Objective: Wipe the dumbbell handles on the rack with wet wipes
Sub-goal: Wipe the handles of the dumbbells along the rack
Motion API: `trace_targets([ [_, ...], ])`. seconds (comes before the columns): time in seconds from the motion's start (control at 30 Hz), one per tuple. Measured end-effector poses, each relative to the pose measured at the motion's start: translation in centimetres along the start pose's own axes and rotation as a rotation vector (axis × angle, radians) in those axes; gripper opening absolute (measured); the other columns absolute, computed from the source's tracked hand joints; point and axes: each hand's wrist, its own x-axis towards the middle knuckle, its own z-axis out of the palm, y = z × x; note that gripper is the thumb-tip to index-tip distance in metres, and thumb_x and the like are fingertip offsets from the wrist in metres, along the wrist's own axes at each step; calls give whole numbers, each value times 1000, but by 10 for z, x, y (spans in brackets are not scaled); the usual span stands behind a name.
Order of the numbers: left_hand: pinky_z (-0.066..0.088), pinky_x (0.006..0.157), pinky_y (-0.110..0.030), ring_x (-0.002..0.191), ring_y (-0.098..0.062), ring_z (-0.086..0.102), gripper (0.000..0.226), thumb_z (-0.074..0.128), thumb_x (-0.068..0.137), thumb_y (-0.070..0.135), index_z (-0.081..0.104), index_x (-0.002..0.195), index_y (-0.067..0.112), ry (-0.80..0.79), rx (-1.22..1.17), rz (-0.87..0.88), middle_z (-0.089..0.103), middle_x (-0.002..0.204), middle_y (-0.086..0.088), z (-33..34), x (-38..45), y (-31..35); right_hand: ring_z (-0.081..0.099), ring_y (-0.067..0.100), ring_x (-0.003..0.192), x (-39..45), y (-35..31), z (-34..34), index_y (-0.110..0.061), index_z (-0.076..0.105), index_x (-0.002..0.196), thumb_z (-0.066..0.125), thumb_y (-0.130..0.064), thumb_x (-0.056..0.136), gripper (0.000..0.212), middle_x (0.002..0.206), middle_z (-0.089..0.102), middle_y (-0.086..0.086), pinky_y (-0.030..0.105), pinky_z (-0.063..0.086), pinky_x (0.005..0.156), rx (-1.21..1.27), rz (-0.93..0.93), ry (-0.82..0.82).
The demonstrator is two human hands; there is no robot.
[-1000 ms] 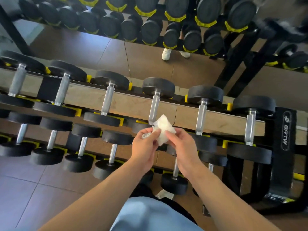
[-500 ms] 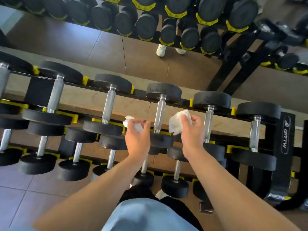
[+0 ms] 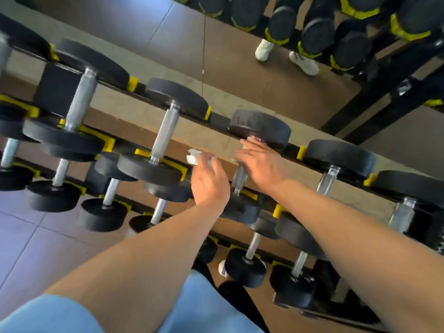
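No readable text, labels or numbers anywhere

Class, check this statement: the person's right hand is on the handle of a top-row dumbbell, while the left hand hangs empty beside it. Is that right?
Not quite. The head view shows the left hand is not empty: it grips a crumpled white wet wipe. The rest stands: the right hand is on the handle of a top-row dumbbell, with the left hand beside it.

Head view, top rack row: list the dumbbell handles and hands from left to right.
Bare handle → second bare handle → left hand holding a wipe → right hand over the third handle → fourth handle → fifth handle.
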Motion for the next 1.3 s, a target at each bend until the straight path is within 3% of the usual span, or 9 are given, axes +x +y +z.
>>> trace_targets([
  [0.2, 45, 85, -38, 95, -18, 57, 39, 21, 98, 48, 52, 106, 26, 82, -84, 43, 62, 101, 3, 1, -4, -1, 66, 17, 103, -30, -31, -10, -25, 68, 107, 43, -34, 101, 27, 104, 71, -5, 40, 55, 89, 282, -70, -332],
  [0.33, 43, 88, -28, 99, -12, 56, 39, 21, 101, 46, 52, 113, 26, 93, -116, 18, 61, 108, 4, 3, -6, 1, 66, 8, 106, -7, -21, -23, -21, 67, 122, 52, -29, 103, 26, 111, 73, -5, 13, 50, 86, 446, 105, 28],
  [0.4, 45, 91, -31, 100, -13, 57, 42, 19, 99, 50, 51, 114, 28, 115, -111, 10, 61, 109, 4, 3, -7, 0, 64, 15, 117, 8, -4, -20, -14, 70, 123, 63, -19, 96, 28, 121, 71, 3, 23, 49, 99, 183, -95, 149],
  [0.5, 43, 88, -30, 99, -14, 56, 36, 23, 103, 43, 52, 114, 25, 121, -125, 11, 61, 108, 2, 2, -9, 1, 58, 27, 125, 13, 18, -5, -13, 73, 115, 73, -10, 83, 32, 121, 70, 8, 39, 41, 112, -103, -251, -132],
  [0.63, 38, 83, -27, 96, -12, 54, 32, 26, 104, 35, 53, 112, 20, 141, -115, 26, 61, 106, 0, 0, -10, 3, 61, 25, 107, -9, -6, -6, -17, 70, 105, 53, -18, 91, 22, 106, 68, 5, 42, 50, 96, 28, -241, -217],
  [0.97, 41, 83, -28, 95, -15, 56, 34, 25, 103, 37, 52, 114, 20, 88, -63, 27, 60, 108, 1, 2, -8, 3, 63, 6, 106, -82, -12, -8, -32, 63, 116, 49, -36, 104, 19, 107, 69, -15, 24, 55, 83, 846, 420, -434],
  [1.13, 46, 85, -28, 95, -13, 57, 35, 23, 102, 39, 52, 115, 22, 57, -37, 17, 59, 109, 3, 3, -7, 2, 60, 9, 98, -70, 3, -23, -28, 61, 103, 58, -43, 97, 16, 96, 61, -17, 27, 49, 83, 838, 923, 61],
  [1.23, 48, 81, -30, 91, -14, 58, 35, 23, 101, 39, 52, 113, 23, 39, -21, 20, 60, 106, 2, 3, -6, 1, 63, -3, 94, -45, -18, -26, -31, 69, 102, 66, -43, 92, 16, 92, 67, -23, 11, 48, 75, 952, 966, 407],
  [1.3, 47, 78, -29, 90, -14, 59, 35, 23, 102, 40, 52, 112, 23, 36, -7, 25, 60, 105, 3, 3, -6, 2, 63, -7, 99, -38, -39, -17, -30, 72, 112, 67, -41, 92, 23, 102, 71, -22, 6, 46, 73, 995, 937, 399],
])
